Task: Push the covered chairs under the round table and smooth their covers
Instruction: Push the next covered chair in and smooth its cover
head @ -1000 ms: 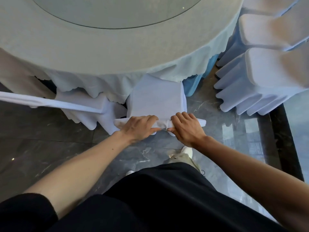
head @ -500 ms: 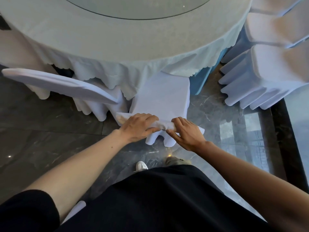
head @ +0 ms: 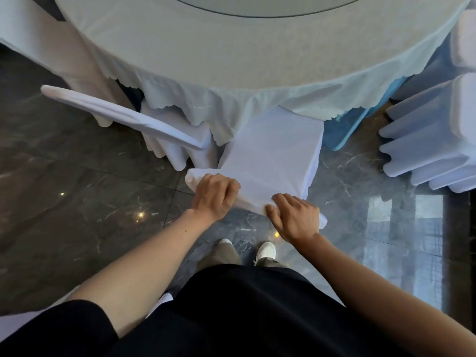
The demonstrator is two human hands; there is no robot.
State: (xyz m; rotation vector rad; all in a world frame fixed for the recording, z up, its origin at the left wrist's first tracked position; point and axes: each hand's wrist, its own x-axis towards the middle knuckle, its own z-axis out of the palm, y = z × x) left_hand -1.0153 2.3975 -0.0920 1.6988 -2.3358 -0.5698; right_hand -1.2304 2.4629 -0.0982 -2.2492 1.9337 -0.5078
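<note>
A white-covered chair (head: 273,148) stands in front of me, its seat partly under the round table (head: 231,47) with the pale cloth. My left hand (head: 215,195) is curled over the top of the chair's backrest near its left end. On the same top edge, further right, my right hand (head: 296,219) grips the cover. A second covered chair (head: 123,117) stands to the left, its seat tucked under the tablecloth.
More white-covered chairs (head: 432,140) stand at the right, close to the table. Another draped chair (head: 59,47) is at the far left. The floor is dark glossy marble (head: 77,202). My feet (head: 247,251) are just behind the chair.
The chair has slid out a little, so more of its seat shows from under the tablecloth. My view has shifted, with more of the left chair visible. Both hands stay on the backrest.
</note>
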